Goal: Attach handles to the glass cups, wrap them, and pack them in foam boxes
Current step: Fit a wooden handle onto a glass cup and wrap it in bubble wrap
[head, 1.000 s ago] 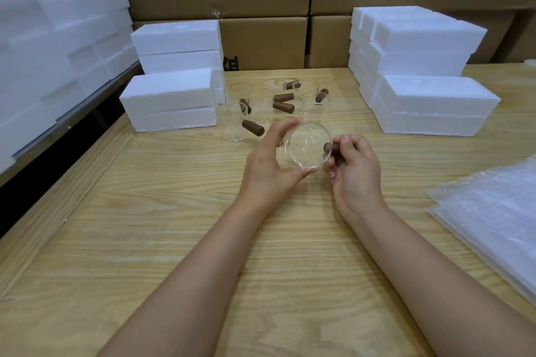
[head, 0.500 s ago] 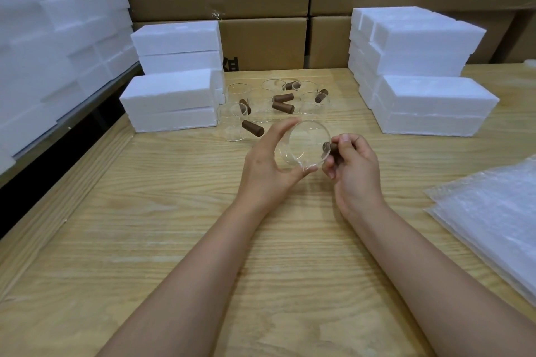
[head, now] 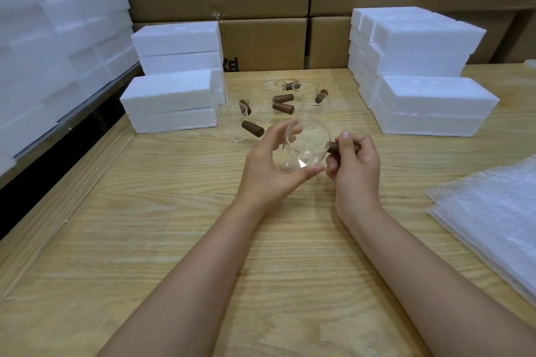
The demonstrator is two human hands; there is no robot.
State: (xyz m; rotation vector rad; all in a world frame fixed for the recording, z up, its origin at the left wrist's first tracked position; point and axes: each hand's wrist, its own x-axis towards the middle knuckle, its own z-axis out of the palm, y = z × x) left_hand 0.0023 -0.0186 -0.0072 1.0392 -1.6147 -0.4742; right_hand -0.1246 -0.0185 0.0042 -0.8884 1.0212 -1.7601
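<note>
At the centre of the frame, over the counter [head: 174,226], the left hand [head: 266,171] has its grip curled round a glass cup [head: 304,145] tipped on its side. The right hand [head: 353,165] has its grip closed on the brown handle [head: 333,148] at the cup's right side. Behind them finished cups [head: 261,104] stand between foam boxes [head: 171,101], and clear wrap sheets [head: 493,211] lie at the right edge

Single head-worn wide-angle view, set above the near edge of the desk [head: 162,240]; faces forward and down; forearms close below; cardboard cartons [head: 261,38] bound the far side; no second view.
</note>
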